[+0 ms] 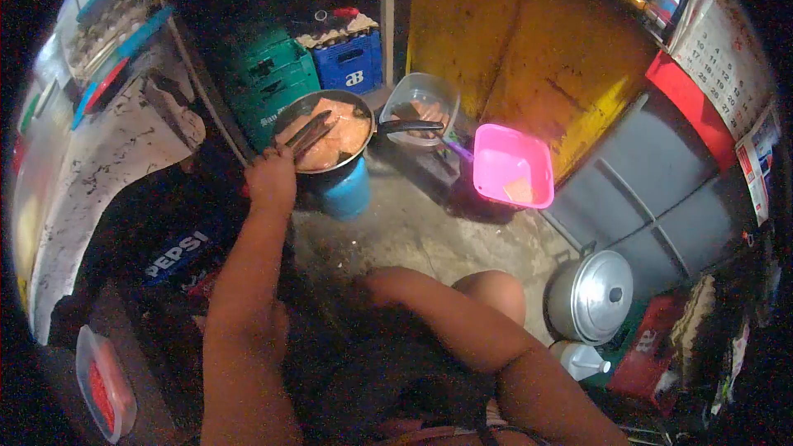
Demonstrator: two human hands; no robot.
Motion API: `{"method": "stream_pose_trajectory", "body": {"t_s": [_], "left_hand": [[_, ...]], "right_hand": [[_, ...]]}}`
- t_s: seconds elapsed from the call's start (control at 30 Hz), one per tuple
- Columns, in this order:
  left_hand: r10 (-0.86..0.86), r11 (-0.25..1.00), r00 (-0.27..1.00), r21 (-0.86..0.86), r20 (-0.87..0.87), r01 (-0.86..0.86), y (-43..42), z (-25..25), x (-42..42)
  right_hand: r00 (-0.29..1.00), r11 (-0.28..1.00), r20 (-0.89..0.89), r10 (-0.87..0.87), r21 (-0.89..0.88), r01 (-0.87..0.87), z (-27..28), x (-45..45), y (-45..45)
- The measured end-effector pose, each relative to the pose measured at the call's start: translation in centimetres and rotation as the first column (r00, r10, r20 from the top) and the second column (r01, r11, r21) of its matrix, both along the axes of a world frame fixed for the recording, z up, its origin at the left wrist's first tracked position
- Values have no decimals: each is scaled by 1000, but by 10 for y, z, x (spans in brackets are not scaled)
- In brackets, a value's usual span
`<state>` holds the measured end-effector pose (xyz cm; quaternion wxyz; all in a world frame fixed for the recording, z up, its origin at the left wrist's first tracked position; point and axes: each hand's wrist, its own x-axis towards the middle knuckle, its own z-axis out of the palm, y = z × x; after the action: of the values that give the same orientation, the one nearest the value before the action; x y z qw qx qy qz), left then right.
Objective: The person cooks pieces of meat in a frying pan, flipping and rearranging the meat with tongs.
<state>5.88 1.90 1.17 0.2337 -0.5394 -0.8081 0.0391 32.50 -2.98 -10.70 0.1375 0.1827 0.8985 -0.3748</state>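
Head view: at four o'clock, a lidded pot (pixel 562 304) is seen; at ten to eleven, a frying pan (pixel 329 171) is filled with flat orange slices (pixel 352 132). A pink basin (pixel 488 139) is placed between two and three, a clear container (pixel 447 99) at twelve. Tongs (pixel 309 130) are pinched by the left hand (pixel 273 167) at the pan's eight o'clock; the right hand (pixel 377 287), at six, is shadowed, its finger state indeterminable.

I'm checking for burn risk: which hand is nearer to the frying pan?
Left. The left hand is by the near-left rim of the frying pan, gripping tongs that reach over the food. The right hand is farther back, near the knee.
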Motion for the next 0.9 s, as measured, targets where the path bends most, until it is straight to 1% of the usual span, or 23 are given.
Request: {"method": "stream_pose_trajectory", "body": {"t_s": [0.07, 0.13, 0.2, 0.23, 0.3, 0.33, 0.37, 0.43, 0.47, 0.57, 0.63, 0.67, 0.73, 0.77, 0.83, 0.9], "left_hand": [[7, 1000, 998, -2, 55, -7, 3, -6, -4], [16, 1000, 992, -10, 128, -15, 7, -6, -8], [28, 1000, 981, -20, 191, -24, 12, -5, -15], [34, 999, 975, -25, 221, -29, 14, -6, -20], [14, 998, 951, 49, 309, -31, 13, -9, -31], [3, 995, 937, 88, 350, -36, 13, -9, -36], [21, 996, 929, 67, 370, -50, 11, -6, -37], [58, 997, 911, 29, 408, -77, 6, 4, -39], [53, 997, 910, 37, 411, -75, 5, 4, -41], [49, 996, 899, 45, 435, -76, 2, 10, -44], [65, 996, 881, 26, 468, -88, -2, 26, -34], [38, 996, 879, 55, 476, -73, -2, 25, -35], [-18, 993, 871, 112, 491, -42, -1, 19, -40], [-39, 993, 850, 112, 525, -23, 0, 18, -43], [-79, 993, 805, 113, 589, 15, 4, 18, -50], [-77, 995, 777, 95, 625, 22, 11, 2, -64]], "right_hand": [[1000, 999, 4, 24, -31, -24, 7, 0, -1], [1000, 997, -10, 22, -78, -22, -4, -2, 0], [999, 993, -22, -40, -108, 37, -17, -3, 3], [995, 989, -25, -99, -117, 95, -22, -2, 1], [993, 988, -1, -115, -101, 115, -24, -1, 0], [997, 994, 27, -73, -75, 75, 4, 0, 0], [998, 998, 55, -31, -50, 33, 21, -1, 0], [998, 999, 57, -18, -35, 20, 16, -4, -1], [998, 1000, 59, -12, -27, 14, 14, -5, -1], [986, 999, 161, 36, 8, -38, -4, -5, 6], [982, 1000, 189, 17, -24, -12, 10, -6, 3], [979, 999, 203, 7, -40, 2, 16, -6, 3], [990, 998, 138, 34, -64, -25, 14, -5, 5], [993, 996, 104, 46, -75, -39, 13, -4, 6], [995, 997, 92, 25, -70, -18, 5, -3, 6], [995, 998, 104, 5, -59, 1, 2, -2, 5]]}}
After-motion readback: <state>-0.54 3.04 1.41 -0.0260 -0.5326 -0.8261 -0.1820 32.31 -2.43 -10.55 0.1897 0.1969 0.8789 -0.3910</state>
